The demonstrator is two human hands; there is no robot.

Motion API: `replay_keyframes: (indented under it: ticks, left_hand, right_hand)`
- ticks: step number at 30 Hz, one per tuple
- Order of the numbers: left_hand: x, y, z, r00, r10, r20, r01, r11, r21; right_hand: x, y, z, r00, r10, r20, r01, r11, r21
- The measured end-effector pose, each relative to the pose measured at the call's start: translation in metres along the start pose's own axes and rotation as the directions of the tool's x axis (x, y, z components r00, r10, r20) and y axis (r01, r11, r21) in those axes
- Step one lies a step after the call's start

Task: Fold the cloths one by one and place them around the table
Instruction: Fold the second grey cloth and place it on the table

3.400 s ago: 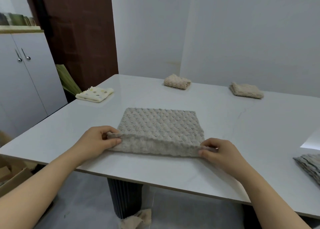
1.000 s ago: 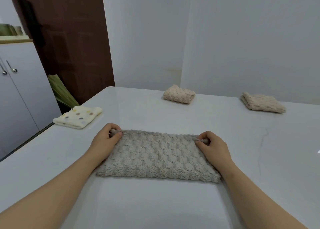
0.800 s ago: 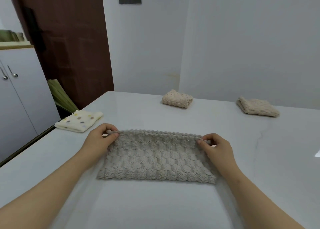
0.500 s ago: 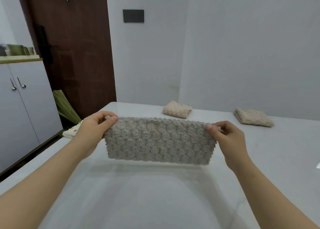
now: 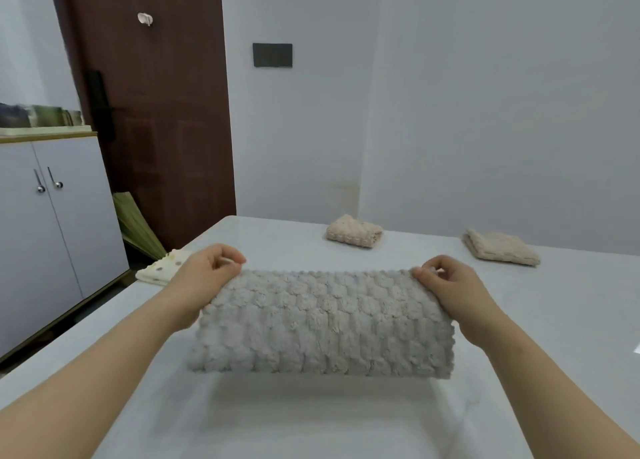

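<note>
The grey cloth (image 5: 322, 323) hangs in the air just above the near part of the counter (image 5: 311, 420), at about six o'clock in the view, its shadow lying right under it. It is already doubled into a long band with a bumpy, bubble-like knit and a scalloped lower edge. The left hand (image 5: 204, 278) pinches its top corner at about ten o'clock and the right hand (image 5: 446, 285) pinches the other top corner at about two o'clock, both closed on the fabric. The next fold seems to be bringing one end across to the other; it would go best with the top edge kept taut and level, the corners matched before the cloth is laid down and pressed flat. Further off, at eleven o'clock, a cream dotted cloth (image 5: 159, 271) sits folded by the counter's edge. At twelve and one o'clock, a beige cloth (image 5: 355, 231) and a tan cloth (image 5: 500, 247) lie folded, well apart.
</note>
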State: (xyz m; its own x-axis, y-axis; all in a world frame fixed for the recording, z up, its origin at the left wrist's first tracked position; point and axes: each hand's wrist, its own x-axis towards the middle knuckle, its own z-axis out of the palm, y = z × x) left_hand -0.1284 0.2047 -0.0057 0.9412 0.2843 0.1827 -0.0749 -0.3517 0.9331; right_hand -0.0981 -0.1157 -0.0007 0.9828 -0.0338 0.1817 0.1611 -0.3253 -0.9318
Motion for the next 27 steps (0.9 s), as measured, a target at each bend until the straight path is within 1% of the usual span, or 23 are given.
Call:
replay_keyframes:
  ticks: [2, 4, 6, 8, 10, 12, 14, 17, 21, 23, 24, 25, 27]
  left_hand:
    - [-0.003, -0.023, 0.01, 0.996, -0.076, 0.05, 0.068, 0.989, 0.134]
    - [-0.008, -0.046, 0.021, 0.988, -0.126, 0.088, 0.1, 0.96, 0.26]
    - [-0.012, -0.062, 0.029, 0.983, -0.153, 0.105, 0.11, 0.937, 0.333]
    - [-0.012, -0.067, 0.033, 0.989, -0.129, 0.072, 0.1, 0.943, 0.318]
    - [-0.01, -0.066, 0.036, 0.997, -0.066, 0.029, 0.055, 0.957, 0.286]
    - [-0.006, -0.066, 0.039, 1.0, -0.003, 0.016, -0.003, 0.949, 0.316]
    - [-0.001, -0.07, 0.042, 0.999, 0.034, 0.013, -0.036, 0.926, 0.375]
    - [0.004, -0.075, 0.045, 0.999, 0.032, -0.035, -0.016, 0.92, 0.392]
    - [0.012, -0.075, 0.048, 0.994, 0.069, -0.083, -0.034, 0.93, 0.367]
    - [0.016, -0.077, 0.048, 0.994, 0.075, -0.082, -0.04, 0.928, 0.369]
    - [0.018, -0.078, 0.048, 0.994, 0.072, -0.076, -0.038, 0.924, 0.38]
    - [0.02, -0.079, 0.048, 0.996, 0.062, -0.07, -0.029, 0.918, 0.397]
    - [0.023, -0.079, 0.049, 0.999, 0.009, -0.052, 0.014, 0.902, 0.431]
  right_hand:
    - [-0.002, 0.019, 0.004, 0.993, 0.107, 0.041, -0.101, 0.987, -0.122]
    - [-0.005, 0.04, 0.011, 0.982, 0.183, 0.049, -0.171, 0.969, -0.18]
    - [-0.007, 0.058, 0.018, 0.981, 0.189, 0.046, -0.173, 0.955, -0.241]
    - [-0.009, 0.066, 0.021, 0.99, 0.135, 0.03, -0.121, 0.951, -0.284]
    - [-0.007, 0.065, 0.022, 0.998, 0.061, -0.025, -0.066, 0.962, -0.266]
    - [-0.003, 0.063, 0.023, 0.996, 0.017, -0.093, -0.035, 0.98, -0.194]
    - [0.001, 0.062, 0.026, 0.995, 0.02, -0.098, -0.031, 0.994, -0.108]
    - [0.005, 0.063, 0.033, 0.998, 0.04, -0.044, -0.041, 0.999, -0.013]
    - [0.012, 0.06, 0.037, 0.99, 0.014, -0.141, -0.003, 0.997, 0.075]
    - [0.014, 0.059, 0.039, 0.986, -0.016, -0.164, 0.023, 0.999, 0.044]
    - [0.015, 0.059, 0.04, 0.988, -0.019, -0.151, 0.02, 1.0, 0.007]
    - [0.016, 0.059, 0.042, 0.993, -0.002, -0.119, -0.002, 0.999, -0.037]
    - [0.016, 0.061, 0.045, 0.995, 0.093, -0.029, -0.096, 0.988, -0.121]
